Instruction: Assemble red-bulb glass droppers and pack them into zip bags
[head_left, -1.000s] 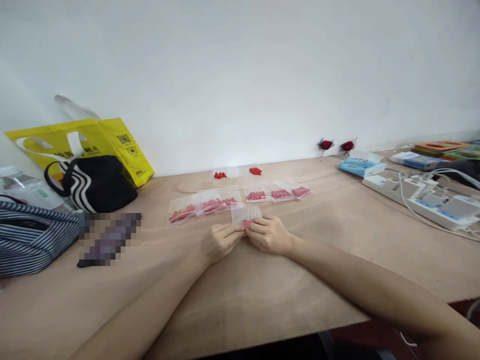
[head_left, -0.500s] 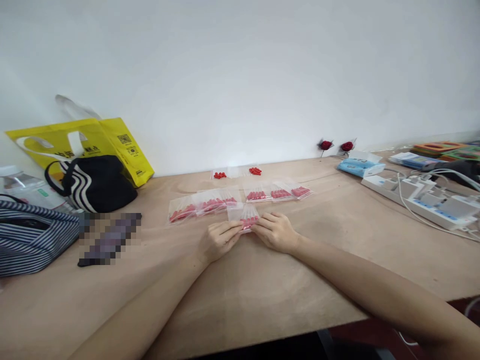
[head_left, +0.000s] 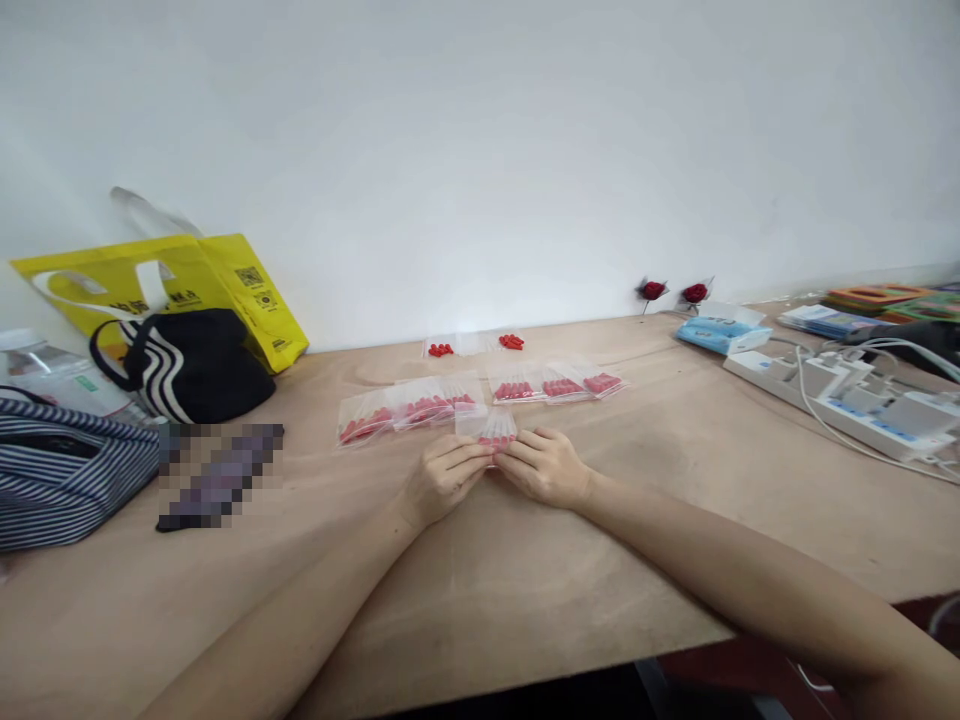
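Note:
Between my hands, low on the wooden table (head_left: 645, 450), lies a fanned set of clear plastic bags (head_left: 493, 422) with red pieces in them. My left hand (head_left: 448, 478) pinches their near edge from the left. From the right, my right hand (head_left: 546, 468) pinches the same edge, its fingertips almost meeting the left ones. Just behind are more fanned bags with red contents, one group to the left (head_left: 429, 402) and one to the right (head_left: 555, 384). Near the wall, bags with small bright red pieces (head_left: 441, 350) lie flat.
At the left stand a yellow bag (head_left: 247, 290), a black pouch (head_left: 202, 370), a striped bag (head_left: 82, 470) and a clear jar (head_left: 45, 370). To the right are a blue packet (head_left: 716, 334), a power strip with cables (head_left: 840, 405) and two red flowers (head_left: 695, 293) by the wall.
The fingertips of both hands have come closer together along the near edge of the fanned bags, covering more of it. Everything else lies as before.

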